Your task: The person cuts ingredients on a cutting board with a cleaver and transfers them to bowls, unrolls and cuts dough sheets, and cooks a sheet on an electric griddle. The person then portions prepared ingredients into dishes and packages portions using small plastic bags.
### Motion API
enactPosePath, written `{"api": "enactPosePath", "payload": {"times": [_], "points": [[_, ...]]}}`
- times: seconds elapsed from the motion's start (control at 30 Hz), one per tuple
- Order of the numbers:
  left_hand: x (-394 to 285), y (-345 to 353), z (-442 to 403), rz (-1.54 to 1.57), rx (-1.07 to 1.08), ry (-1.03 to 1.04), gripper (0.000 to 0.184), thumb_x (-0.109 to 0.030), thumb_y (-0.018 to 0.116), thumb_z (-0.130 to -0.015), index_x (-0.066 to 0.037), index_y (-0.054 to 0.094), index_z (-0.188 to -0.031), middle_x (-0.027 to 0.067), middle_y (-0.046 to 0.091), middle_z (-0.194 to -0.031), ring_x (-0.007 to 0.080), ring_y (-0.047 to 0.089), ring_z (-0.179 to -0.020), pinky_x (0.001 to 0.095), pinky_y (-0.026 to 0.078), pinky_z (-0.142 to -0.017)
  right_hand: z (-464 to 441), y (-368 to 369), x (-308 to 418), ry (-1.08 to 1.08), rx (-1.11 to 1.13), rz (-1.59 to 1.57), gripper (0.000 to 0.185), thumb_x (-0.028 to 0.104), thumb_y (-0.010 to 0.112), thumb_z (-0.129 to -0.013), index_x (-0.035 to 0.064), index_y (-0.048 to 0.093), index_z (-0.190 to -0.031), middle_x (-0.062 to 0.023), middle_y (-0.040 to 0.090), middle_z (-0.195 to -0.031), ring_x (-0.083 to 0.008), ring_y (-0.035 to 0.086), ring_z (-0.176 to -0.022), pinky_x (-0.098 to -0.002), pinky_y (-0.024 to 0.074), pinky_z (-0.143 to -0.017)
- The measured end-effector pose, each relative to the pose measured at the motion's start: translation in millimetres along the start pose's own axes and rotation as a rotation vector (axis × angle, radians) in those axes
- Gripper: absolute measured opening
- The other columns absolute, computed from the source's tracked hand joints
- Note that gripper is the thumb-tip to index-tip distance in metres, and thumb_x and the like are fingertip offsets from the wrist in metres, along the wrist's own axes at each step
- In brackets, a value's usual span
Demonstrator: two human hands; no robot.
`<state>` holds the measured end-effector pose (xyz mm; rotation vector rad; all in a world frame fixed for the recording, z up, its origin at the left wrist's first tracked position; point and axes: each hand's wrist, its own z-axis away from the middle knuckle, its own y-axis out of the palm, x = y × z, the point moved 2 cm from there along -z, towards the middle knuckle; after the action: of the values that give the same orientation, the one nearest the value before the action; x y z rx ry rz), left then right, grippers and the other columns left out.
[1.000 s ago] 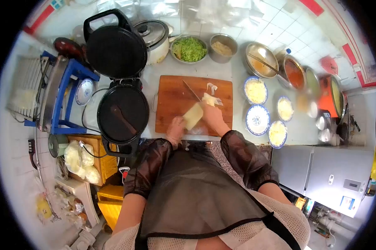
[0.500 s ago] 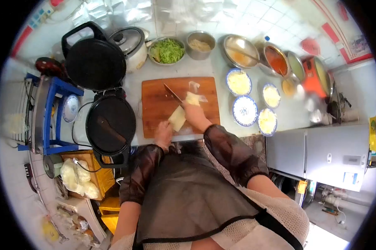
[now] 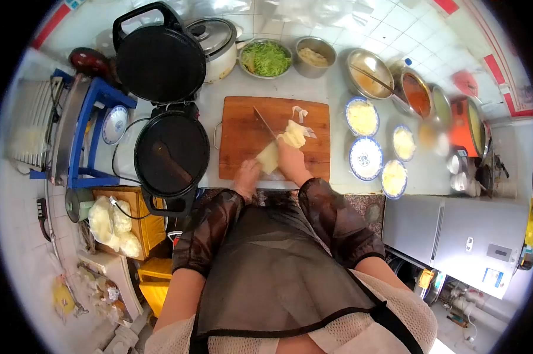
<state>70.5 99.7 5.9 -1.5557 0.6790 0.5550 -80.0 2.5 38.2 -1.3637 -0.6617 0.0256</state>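
On a wooden cutting board (image 3: 237,133) lies a flat pale yellow slab (image 3: 269,159) of food, its kind unclear. My left hand (image 3: 247,178) presses on the slab's near left end, fingers bent and drawn together. A kitchen knife (image 3: 264,122) is gripped in my closed right hand (image 3: 291,163), its blade pointing to the far left across the slab's far end. Cut pale yellow pieces (image 3: 294,134) are heaped just beyond the right hand. Scraps of clear plastic wrapping (image 3: 300,113) lie behind them.
An open black electric griddle (image 3: 171,154) stands left of the board. On the right are plates of shredded pale food (image 3: 362,117) and a patterned plate (image 3: 366,158). Behind are a bowl of shredded greens (image 3: 266,59), a steel pot (image 3: 315,57) and a bowl of red sauce (image 3: 417,94).
The view has shifted, so the counter appears farther right and slightly higher. The heap of cut pieces looks larger beside the knife. Both hands stay at the slab.
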Motion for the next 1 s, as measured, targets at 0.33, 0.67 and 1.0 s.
{"api": "enactPosePath", "payload": {"times": [0.33, 0.67, 1.0], "points": [[6, 1, 7, -0.07, -0.09, 0.174, 0.018, -0.008, 0.053, -0.076, -0.004, 0.059, -0.093, 0.0143, 0.056, -0.103, 0.0351, 0.051, -0.097, 0.0412, 0.045, -0.082, -6, 0, 6, 0.029, 0.074, 0.041, 0.033, 0.01, 0.05, -0.081, 0.0047, 0.048, -0.114, -0.0173, 0.064, -0.077, -0.0378, 0.063, -0.071, -0.0471, 0.0491, -0.061], [11, 2, 5, -0.071, -0.119, 0.199, 0.016, -0.007, 0.052, -0.077, -0.003, 0.058, -0.092, 0.0123, 0.056, -0.103, 0.0326, 0.05, -0.1, 0.041, 0.045, -0.082, 1, -2, 10, 0.026, 0.116, -0.008, 0.039, 0.016, 0.052, -0.082, 0.0092, 0.043, -0.119, -0.0221, 0.064, -0.076, -0.0417, 0.062, -0.073, -0.0509, 0.0472, -0.063], [20, 11, 2, -0.099, -0.094, 0.163, 0.021, -0.007, 0.053, -0.073, -0.003, 0.057, -0.094, 0.0137, 0.054, -0.103, 0.0344, 0.049, -0.095, 0.0421, 0.045, -0.079, 9, -32, 34, 0.052, 0.113, -0.039, 0.028, 0.013, 0.054, -0.079, 0.007, 0.046, -0.105, -0.0235, 0.062, -0.074, -0.043, 0.061, -0.073, -0.0521, 0.0464, -0.062]]}}
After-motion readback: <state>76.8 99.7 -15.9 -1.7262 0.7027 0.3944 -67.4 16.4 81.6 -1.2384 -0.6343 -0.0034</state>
